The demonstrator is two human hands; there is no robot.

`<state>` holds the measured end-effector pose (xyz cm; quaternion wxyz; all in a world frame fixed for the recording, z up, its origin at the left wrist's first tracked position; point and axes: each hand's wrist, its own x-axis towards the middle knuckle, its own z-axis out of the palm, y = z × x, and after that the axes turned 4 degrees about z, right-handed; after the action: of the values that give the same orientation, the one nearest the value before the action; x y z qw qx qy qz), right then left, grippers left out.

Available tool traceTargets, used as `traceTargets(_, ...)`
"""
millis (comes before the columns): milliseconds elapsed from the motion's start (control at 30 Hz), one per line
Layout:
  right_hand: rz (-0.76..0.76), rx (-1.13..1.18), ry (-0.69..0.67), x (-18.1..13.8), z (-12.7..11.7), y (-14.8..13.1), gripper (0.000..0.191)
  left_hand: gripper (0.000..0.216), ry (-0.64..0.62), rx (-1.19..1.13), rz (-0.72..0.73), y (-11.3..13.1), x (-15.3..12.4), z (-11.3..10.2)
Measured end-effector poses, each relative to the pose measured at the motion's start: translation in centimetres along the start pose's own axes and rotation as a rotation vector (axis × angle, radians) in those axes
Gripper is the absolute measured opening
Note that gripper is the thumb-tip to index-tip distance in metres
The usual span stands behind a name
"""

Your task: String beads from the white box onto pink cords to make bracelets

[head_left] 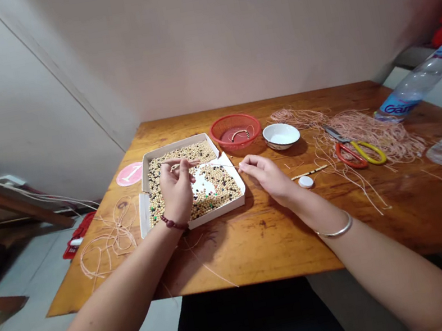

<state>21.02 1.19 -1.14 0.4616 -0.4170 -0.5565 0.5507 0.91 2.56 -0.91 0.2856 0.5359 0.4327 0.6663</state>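
Stretches a thin cord (220, 164) between both hands. Pinches one part of it in the left hand (177, 184), with thumb and forefinger drawn together, over a white box (220, 209) of loose beads (227, 186). Grips another part in the right hand (263, 174), with fingertips pressed together, just beside the box. Has a red basket (215, 135) and a white bowl (281, 144) beyond, side by side on the table (265, 249). Has scissors (356, 154) farther right, against a heap of pink cords (388, 130), and a clear bottle (410, 89) behind.
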Motion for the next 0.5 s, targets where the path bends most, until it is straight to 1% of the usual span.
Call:
traceTargets(100, -0.020, -0.099, 0.050, 0.4, -1.1, -0.3, 0.026, 0.029, 0.129, -0.039, -0.061, -0.3, 0.6, -0.3)
traceTargets(200, 0.003, -0.142, 0.077, 0.7, -1.9, -0.5, 0.025, 0.030, 0.212, -0.066, -0.073, -0.3, 0.9, -0.4)
traceTargets(300, 0.062, -0.145, 0.081, 0.9, -2.3, -0.5, 0.023, 0.031, 0.240, -0.087, -0.042, -0.2, 1.1, -0.5)
traceTargets(367, 0.132, -0.161, 0.064, 1.0, -2.2, -0.3, 0.019, 0.033, 0.253, -0.094, -0.023, -0.2, 1.2, -0.6)
traceTargets(433, 0.198, -0.204, 0.023, 1.0, -2.0, 0.0, 0.016, 0.034, 0.263, -0.092, -0.010, -0.2, 1.2, -0.5)
traceTargets(500, 0.232, -0.297, -0.047, 0.8, -1.8, 0.5, 0.013, 0.034, 0.258, -0.082, 0.009, -0.3, 1.2, -0.5)
